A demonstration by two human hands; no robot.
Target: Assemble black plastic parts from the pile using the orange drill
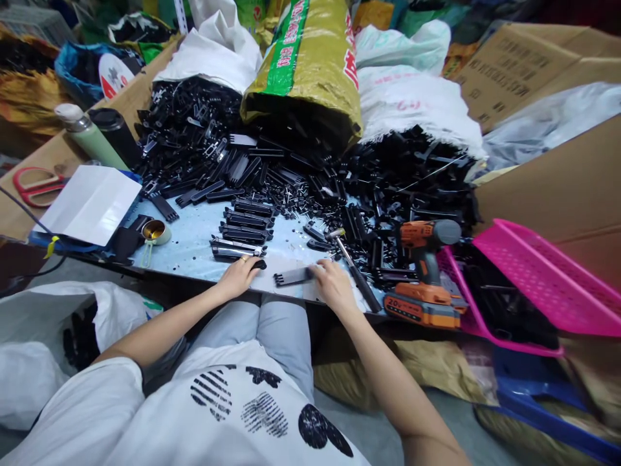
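Note:
My right hand (334, 285) is closed on one end of a flat grey-and-black part (291, 277) with prongs at its far end, low over the table's front edge. Slight blur hides the exact grip of those fingers. My left hand (239, 277) is closed, with a small dark piece (260, 265) at its fingertips. Just beyond it lies a row of several long black plastic parts (246, 221), side by side on the light blue work surface (194, 233). A hammer (354, 265) rests to the right of my right hand, its head pointing away from me.
An orange cordless drill (422, 272) stands at the right, beside a pink basket (548, 278) of black parts. Heaps of black parts (189, 129) spill from sacks at the back. Left are a metal cup (156, 234), white paper (90, 204), red scissors (36, 186) and bottles (92, 136).

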